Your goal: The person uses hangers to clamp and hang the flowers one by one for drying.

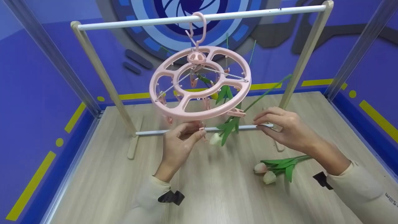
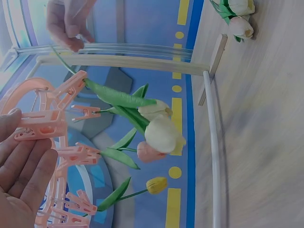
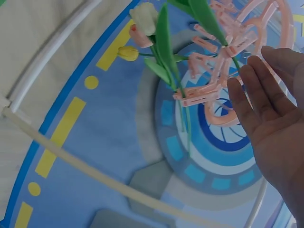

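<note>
A round pink clip hanger point(image 1: 174, 112) hangs by its hook from the rack's top bar, tilted toward me. My left hand point(image 1: 180, 143) is at its front edge, pinching a pink clip point(image 2: 42, 124) between thumb and fingers; nothing is held in that clip. Just right of it, a white tulip point(image 1: 215, 139) hangs head down from another clip point(image 1: 237, 112), its green stem slanting up right. A pink tulip point(image 2: 150, 152) and a yellow tulip point(image 2: 156, 185) hang from clips farther round. My right hand point(image 1: 284, 127) is off to the right, fingers loosely bent, holding nothing.
Two pale tulips point(image 1: 269, 177) lie on the wooden table point(image 1: 217, 193) at the right, below my right hand. The rack has wooden posts point(image 1: 99, 70), a white top bar point(image 1: 255, 14) and a low white bar point(image 1: 152, 132). Blue patterned walls point(image 1: 40, 93) surround the table.
</note>
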Tool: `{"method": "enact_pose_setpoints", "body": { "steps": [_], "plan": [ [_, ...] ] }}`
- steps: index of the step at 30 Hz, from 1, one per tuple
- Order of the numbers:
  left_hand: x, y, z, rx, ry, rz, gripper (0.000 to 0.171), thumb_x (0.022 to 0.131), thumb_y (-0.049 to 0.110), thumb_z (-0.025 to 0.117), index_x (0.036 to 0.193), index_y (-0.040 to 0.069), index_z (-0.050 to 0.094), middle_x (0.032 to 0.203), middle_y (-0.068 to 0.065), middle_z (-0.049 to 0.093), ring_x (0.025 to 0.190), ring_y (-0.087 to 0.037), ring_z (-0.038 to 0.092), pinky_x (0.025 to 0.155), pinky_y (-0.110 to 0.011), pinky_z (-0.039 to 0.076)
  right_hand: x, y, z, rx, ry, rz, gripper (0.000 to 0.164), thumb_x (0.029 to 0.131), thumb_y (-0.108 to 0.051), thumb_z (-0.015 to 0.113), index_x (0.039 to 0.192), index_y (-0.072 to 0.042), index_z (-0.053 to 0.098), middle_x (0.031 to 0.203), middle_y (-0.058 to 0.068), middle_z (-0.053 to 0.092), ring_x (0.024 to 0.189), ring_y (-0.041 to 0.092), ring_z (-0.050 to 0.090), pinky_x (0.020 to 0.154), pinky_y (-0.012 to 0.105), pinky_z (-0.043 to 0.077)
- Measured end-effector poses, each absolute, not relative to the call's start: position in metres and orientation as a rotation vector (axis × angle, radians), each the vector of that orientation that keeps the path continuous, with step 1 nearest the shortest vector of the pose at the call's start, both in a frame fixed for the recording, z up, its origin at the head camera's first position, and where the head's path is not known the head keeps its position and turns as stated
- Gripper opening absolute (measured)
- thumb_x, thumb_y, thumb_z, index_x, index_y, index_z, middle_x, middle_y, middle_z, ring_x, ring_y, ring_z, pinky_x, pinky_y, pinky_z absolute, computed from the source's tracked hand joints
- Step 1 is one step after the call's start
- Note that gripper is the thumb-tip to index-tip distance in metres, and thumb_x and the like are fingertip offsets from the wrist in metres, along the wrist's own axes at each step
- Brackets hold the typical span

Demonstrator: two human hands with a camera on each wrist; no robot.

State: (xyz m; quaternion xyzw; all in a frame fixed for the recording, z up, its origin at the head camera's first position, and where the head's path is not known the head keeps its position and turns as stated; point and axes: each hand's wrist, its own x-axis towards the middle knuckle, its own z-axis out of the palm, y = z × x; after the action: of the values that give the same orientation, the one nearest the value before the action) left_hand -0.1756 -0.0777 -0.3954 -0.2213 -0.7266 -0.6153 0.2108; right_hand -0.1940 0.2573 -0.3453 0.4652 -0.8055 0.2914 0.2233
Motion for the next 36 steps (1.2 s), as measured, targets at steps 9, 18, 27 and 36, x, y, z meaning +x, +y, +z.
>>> {"method": "enact_pose_setpoints", "body": {
  "steps": [9,18,27,36],
  "plan": [
    [-0.174,-0.078,-0.397,-0.571,-2.047,-1.696,0.02,0.092,0.014,0.086,0.11,0.005,0.08,0.101,0.004,0.079,0.091,-0.017,0.075,0.079,-0.032,0.064,-0.197,0.294,-0.37,1.126,-2.328,0.76,0.04,0.078,0.016,0.086,0.104,-0.012,0.078,0.104,-0.003,0.074,0.094,0.016,0.07,0.087,0.008,0.051],
    [-0.173,-0.078,-0.397,-0.551,-2.053,-1.732,0.022,0.093,0.013,0.084,0.113,0.003,0.079,0.104,0.001,0.079,0.094,-0.017,0.076,0.084,-0.034,0.064,-0.196,0.33,-0.394,1.025,-2.395,0.774,0.039,0.079,0.017,0.084,0.103,-0.014,0.079,0.1,-0.005,0.074,0.089,0.011,0.07,0.082,0.007,0.051],
    [-0.172,-0.079,-0.398,-0.549,-2.068,-1.713,0.023,0.094,0.015,0.084,0.113,0.004,0.079,0.105,0.002,0.079,0.095,-0.016,0.076,0.084,-0.035,0.064,-0.197,0.358,-0.419,0.911,-2.487,0.731,0.036,0.081,0.013,0.084,0.105,-0.013,0.079,0.098,-0.002,0.074,0.086,0.011,0.07,0.075,0.01,0.051],
    [-0.174,-0.079,-0.397,-0.575,-2.049,-1.726,0.022,0.094,0.011,0.083,0.113,0.002,0.078,0.106,-0.001,0.079,0.096,-0.017,0.076,0.087,-0.036,0.064,-0.199,0.379,-0.442,0.809,-2.603,0.682,0.031,0.084,0.008,0.085,0.106,-0.012,0.079,0.097,-0.002,0.073,0.087,0.012,0.072,0.071,0.03,0.062]
  ]
}}
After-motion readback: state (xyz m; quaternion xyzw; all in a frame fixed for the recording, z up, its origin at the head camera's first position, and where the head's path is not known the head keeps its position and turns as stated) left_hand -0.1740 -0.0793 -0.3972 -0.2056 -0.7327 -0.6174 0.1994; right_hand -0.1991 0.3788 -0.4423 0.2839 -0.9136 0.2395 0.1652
